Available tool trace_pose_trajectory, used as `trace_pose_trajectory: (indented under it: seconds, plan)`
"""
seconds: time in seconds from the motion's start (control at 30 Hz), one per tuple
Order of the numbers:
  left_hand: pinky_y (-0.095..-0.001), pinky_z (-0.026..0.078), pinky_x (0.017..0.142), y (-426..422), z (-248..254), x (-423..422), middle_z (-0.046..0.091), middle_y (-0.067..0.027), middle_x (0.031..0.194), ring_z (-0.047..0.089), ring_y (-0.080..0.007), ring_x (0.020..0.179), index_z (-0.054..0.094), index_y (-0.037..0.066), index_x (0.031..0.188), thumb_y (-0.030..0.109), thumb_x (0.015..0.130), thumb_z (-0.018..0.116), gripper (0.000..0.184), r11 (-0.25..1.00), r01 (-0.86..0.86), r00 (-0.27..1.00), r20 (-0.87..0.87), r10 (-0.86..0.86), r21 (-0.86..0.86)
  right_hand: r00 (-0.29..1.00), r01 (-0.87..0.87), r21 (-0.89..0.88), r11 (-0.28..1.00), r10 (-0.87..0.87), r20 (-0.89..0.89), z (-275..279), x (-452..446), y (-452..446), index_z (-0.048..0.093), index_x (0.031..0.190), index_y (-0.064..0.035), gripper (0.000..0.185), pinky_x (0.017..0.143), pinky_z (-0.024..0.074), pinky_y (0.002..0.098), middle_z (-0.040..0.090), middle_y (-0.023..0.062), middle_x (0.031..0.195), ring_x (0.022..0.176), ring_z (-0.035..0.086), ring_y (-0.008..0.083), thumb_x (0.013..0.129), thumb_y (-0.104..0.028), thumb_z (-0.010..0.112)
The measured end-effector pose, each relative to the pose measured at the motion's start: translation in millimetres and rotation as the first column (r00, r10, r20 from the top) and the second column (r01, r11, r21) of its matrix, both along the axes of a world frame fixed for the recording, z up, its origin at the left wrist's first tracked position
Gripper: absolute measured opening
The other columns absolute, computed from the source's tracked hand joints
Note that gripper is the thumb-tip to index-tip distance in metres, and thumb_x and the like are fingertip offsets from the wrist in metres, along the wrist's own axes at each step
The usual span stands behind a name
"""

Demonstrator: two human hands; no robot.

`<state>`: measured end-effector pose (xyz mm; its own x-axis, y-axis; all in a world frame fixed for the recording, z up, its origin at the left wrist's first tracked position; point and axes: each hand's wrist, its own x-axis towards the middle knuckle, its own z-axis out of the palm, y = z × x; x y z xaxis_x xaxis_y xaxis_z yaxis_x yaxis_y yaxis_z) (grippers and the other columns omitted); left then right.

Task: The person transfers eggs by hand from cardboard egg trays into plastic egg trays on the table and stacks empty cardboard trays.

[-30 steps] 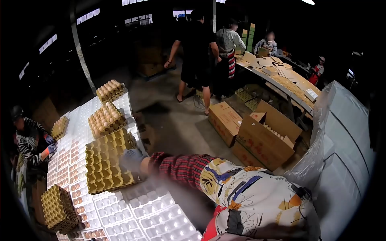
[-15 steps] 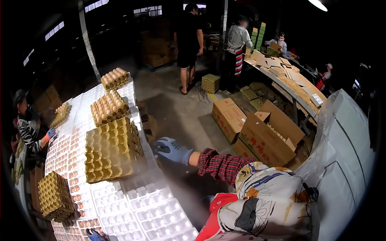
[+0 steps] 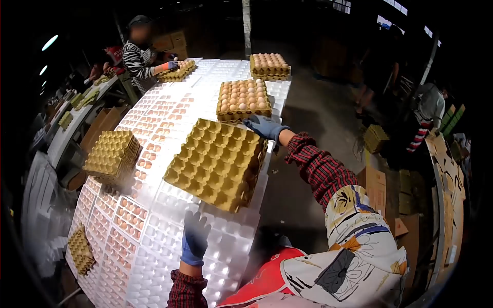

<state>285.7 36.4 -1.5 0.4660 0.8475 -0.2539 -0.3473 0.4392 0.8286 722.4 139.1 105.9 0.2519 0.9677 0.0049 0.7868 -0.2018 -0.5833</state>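
My left hand (image 3: 195,237), in a blue-grey glove, is over the white plastic egg trays at the near side, its fingers apart and holding nothing. My right hand (image 3: 264,127), gloved the same way, reaches to the table's right edge with its fingers stretched out. It lies between a stack of yellowish pulp egg trays (image 3: 215,161) and another pulp-tray stack filled with brown eggs (image 3: 243,97). Whether it touches either stack, I cannot tell. The nearer stack carries no eggs in its top tray. White plastic trays (image 3: 164,251) cover the table, many holding brown eggs (image 3: 130,215).
More pulp trays stand at the left (image 3: 112,156) and lower left (image 3: 81,250). A further egg-filled stack (image 3: 269,66) sits at the far end. Across the table, a co-worker in a striped top (image 3: 137,59) handles eggs. Cardboard boxes (image 3: 374,187) stand on the floor to the right.
My view has swung left toward the table. My left hand has come fully into view over the white trays. My right hand, earlier beside the stack, is now at its far right corner.
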Motion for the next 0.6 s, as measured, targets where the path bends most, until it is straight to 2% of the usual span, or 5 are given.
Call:
trace_pose_trajectory:
  seconds: [0.17, 0.27, 0.37, 0.43, 0.6]
  plan:
    - [-0.0408, 0.041, 0.105, -8, 14, 81, 0.047, -0.0104, 0.142, 0.050, -0.0275, 0.127, 0.036, 0.009, 0.146, 0.035, 0.100, 0.047, 0.053, 0.864, 0.052, 0.917, -0.366, 0.157, 0.500, 0.933, -0.297, -0.336, 0.894, 0.347, 0.098, -9, -5, 51, 0.056, 0.130, -0.0017, 0.070, 0.103, 0.0407, 0.0432, 0.058, 0.0239, 0.129, 0.121, 0.054, 0.0402, 0.091, -0.058, 0.041]
    - [-0.0369, 0.050, 0.097, -25, 56, 119, 0.057, -0.0122, 0.132, 0.060, -0.0257, 0.117, 0.043, 0.003, 0.141, 0.021, 0.100, 0.048, 0.045, 0.933, -0.299, 0.931, -0.153, 0.331, 0.202, 0.892, -0.450, -0.194, 0.872, 0.429, -0.142, 1, 12, 37, 0.061, 0.120, 0.0005, 0.055, 0.096, 0.0443, 0.0391, 0.066, 0.0172, 0.114, 0.106, 0.060, 0.0327, 0.091, -0.046, 0.056]
    - [-0.0360, 0.044, 0.099, -1, 118, 152, 0.053, -0.0125, 0.137, 0.054, -0.0251, 0.121, 0.041, 0.002, 0.144, 0.021, 0.102, 0.040, 0.046, 0.730, -0.177, 0.764, -0.376, 0.524, 0.660, 0.497, -0.242, 0.014, 0.970, 0.136, -0.857, -29, 59, 68, 0.066, 0.107, 0.0033, 0.032, 0.066, 0.0521, 0.0283, 0.069, 0.0063, 0.088, 0.073, 0.065, 0.0149, 0.087, -0.021, 0.070]
    - [-0.0399, 0.034, 0.111, 28, 124, 146, 0.041, -0.0112, 0.149, 0.044, -0.0261, 0.133, 0.032, 0.007, 0.150, 0.030, 0.105, 0.041, 0.052, 0.857, -0.404, 0.910, 0.048, 0.411, 0.321, 0.494, -0.190, 0.139, 0.972, 0.217, -0.842, -13, 93, 76, 0.068, 0.106, 0.0004, 0.021, 0.056, 0.0482, 0.0260, 0.065, 0.0027, 0.079, 0.062, 0.059, 0.0122, 0.094, -0.017, 0.062]
    - [-0.0379, 0.043, 0.104, 37, 102, 123, 0.048, -0.0104, 0.142, 0.052, -0.0242, 0.126, 0.039, 0.005, 0.146, 0.033, 0.103, 0.048, 0.052, 0.773, -0.489, 0.776, -0.203, 0.597, 0.404, 0.715, 0.215, 0.154, 0.964, -0.048, -0.697, -55, 198, 129, 0.065, 0.112, 0.0009, 0.030, 0.068, 0.0481, 0.0308, 0.067, 0.0044, 0.092, 0.077, 0.060, 0.0163, 0.093, -0.022, 0.065]
